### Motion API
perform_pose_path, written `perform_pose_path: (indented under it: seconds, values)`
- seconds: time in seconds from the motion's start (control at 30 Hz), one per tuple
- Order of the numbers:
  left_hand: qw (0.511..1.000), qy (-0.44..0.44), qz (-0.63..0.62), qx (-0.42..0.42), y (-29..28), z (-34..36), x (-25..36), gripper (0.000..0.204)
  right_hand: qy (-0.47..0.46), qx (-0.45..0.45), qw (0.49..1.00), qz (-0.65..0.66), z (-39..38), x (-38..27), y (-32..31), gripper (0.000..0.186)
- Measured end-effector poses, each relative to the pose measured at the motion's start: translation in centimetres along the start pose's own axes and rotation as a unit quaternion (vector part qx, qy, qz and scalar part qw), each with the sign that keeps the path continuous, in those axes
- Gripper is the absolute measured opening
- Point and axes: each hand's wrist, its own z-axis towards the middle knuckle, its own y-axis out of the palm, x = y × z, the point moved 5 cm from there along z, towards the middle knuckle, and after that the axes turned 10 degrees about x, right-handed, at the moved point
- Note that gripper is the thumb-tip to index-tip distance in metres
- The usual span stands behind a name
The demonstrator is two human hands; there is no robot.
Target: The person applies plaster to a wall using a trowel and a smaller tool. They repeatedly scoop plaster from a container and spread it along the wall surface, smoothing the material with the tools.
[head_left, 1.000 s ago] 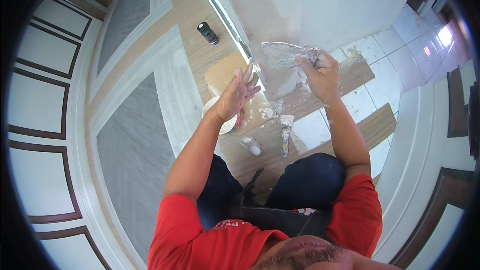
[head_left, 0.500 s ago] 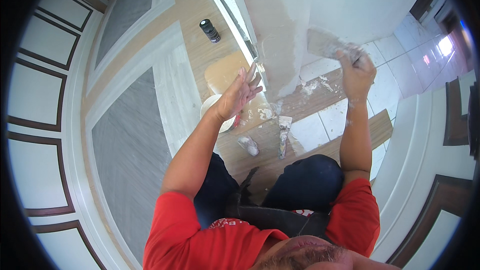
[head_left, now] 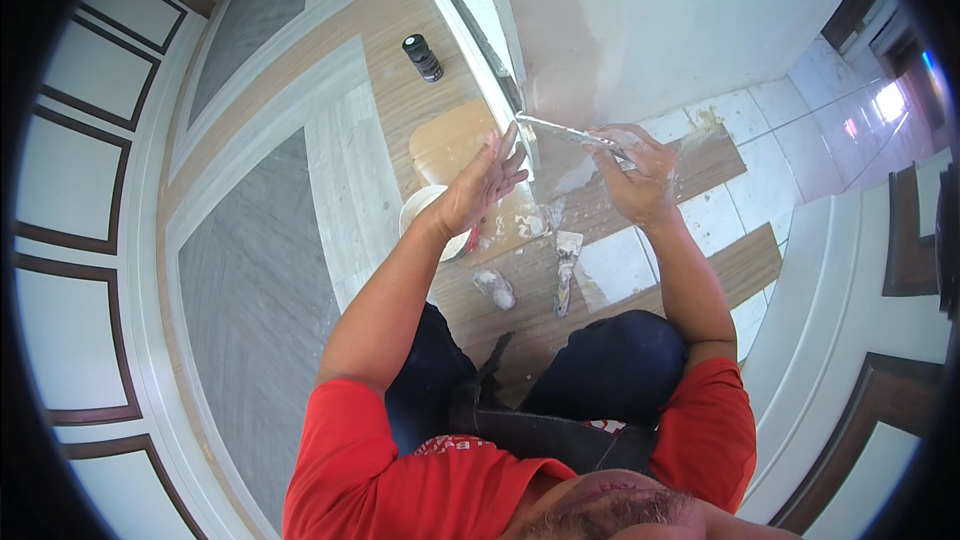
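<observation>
My right hand (head_left: 640,180) grips a plastering trowel (head_left: 556,127) coated in whitish filler. The trowel is nearly edge-on, its far end close to the vertical wall edge and my left fingertips. My left hand (head_left: 476,190) holds nothing; its fingers are stretched out and apart beside that edge. Whether they touch it I cannot tell. The wall (head_left: 690,15) carries a damp-looking, darker patch of filler near its edge. Partly behind my left wrist stands a white bucket (head_left: 412,208). A smeared putty knife (head_left: 567,265) lies in front of me.
Beside the putty knife lies a whitish, smeared lump (head_left: 494,289). A black bottle (head_left: 422,58) stands farther off, past a tan sheet (head_left: 445,140). Wood-look boards (head_left: 690,165) with filler crumbs lie over white tiles (head_left: 610,265). My knees (head_left: 610,365) are bent close below.
My right hand has come left and lower, away from the wall face, bringing the trowel to the wall edge and turning it edge-on. My left hand has hardly moved.
</observation>
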Motion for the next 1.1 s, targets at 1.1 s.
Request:
perform_pose_path:
  seconds: [1.1]
  values:
    - [1.0, -0.006, 0.004, 0.006, 0.5, -0.1, 0.4, 0.111, 0.276, 0.037, 0.958, 0.071, -3.3, 5.9, 0.9, 0.016]
